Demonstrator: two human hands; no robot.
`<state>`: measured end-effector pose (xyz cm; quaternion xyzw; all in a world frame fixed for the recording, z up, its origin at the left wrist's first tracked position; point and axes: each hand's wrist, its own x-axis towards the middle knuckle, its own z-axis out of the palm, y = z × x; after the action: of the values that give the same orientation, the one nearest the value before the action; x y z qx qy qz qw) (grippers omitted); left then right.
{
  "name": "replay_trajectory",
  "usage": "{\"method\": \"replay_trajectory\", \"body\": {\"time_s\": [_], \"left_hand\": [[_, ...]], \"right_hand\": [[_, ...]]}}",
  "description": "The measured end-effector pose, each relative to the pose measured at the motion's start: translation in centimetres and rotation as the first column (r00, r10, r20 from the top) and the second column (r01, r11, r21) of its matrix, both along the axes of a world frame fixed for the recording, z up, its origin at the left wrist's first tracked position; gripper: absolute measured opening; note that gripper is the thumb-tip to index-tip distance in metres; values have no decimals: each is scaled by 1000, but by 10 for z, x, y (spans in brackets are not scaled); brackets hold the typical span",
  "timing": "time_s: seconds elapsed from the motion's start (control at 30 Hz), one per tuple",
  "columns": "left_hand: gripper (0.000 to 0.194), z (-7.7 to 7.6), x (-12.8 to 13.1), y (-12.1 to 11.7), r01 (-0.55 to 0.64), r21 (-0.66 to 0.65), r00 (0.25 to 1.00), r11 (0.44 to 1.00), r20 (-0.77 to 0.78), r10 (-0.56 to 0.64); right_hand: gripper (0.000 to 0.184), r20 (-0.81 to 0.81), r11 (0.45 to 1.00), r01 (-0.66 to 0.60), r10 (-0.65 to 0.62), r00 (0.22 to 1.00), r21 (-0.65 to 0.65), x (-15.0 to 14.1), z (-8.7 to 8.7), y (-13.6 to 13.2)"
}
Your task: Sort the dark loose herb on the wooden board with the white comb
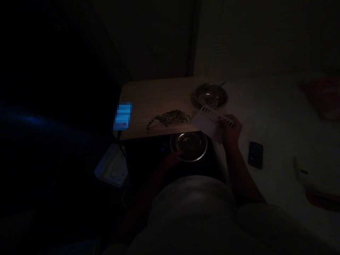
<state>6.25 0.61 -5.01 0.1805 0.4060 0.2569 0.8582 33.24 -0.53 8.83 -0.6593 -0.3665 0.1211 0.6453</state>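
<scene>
My right hand point(230, 128) grips a pale flat plastic piece point(207, 122) with a row of slots along its upper edge. The piece's left corner is beside a spread heap of small dark bits point(172, 117) on the wooden table point(156, 95); what the bits are is too dim to tell. Below the table's near edge, my left hand point(174, 157) holds a round metal bowl point(195, 158) by its left rim. Similar dark specks seem to lie inside that bowl. The left fingers are mostly in shadow.
A second metal bowl point(211, 96) with a utensil handle stands at the table's back right corner. A glowing blurred screen point(123, 116) is at the left edge. A dark phone point(255, 155) lies on the pale surface to the right. A white tray-like container point(113, 166) sits lower left.
</scene>
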Motion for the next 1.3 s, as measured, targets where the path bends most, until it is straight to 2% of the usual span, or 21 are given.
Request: {"method": "replay_trajectory", "body": {"time_s": [0.4, 0.67, 0.9, 1.03, 1.1, 1.23, 1.3], "left_hand": [[46, -7, -1, 0, 1, 31, 998, 1000, 65, -3], [37, -8, -1, 1, 20, 10, 1000, 1000, 13, -20], [55, -8, 3, 0, -10, 50, 990, 999, 143, 3], [50, -9, 2, 1, -13, 11, 997, 1000, 74, 12], [48, -8, 1, 1, -4, 4, 998, 1000, 64, 4], [47, -6, -1, 1, 0, 30, 994, 1000, 106, -3], [44, -5, -1, 1, 0, 24, 997, 1000, 76, -2]], "right_hand": [[22, -15, 998, -61, 61, 998, -28, 2, 4, -1], [22, -50, 995, -100, 99, 994, -25, -4, 3, 0], [23, -65, 987, -155, 152, 986, -46, -9, 3, 2], [26, -139, 973, -223, 214, 967, -54, -5, 2, 1], [26, -163, 985, -171, 166, 973, -15, -3, 1, 1], [23, -116, 995, 89, -83, 990, 52, 3, 0, 1], [21, -70, 991, 129, -126, 990, 42, 4, 1, 0]]}}
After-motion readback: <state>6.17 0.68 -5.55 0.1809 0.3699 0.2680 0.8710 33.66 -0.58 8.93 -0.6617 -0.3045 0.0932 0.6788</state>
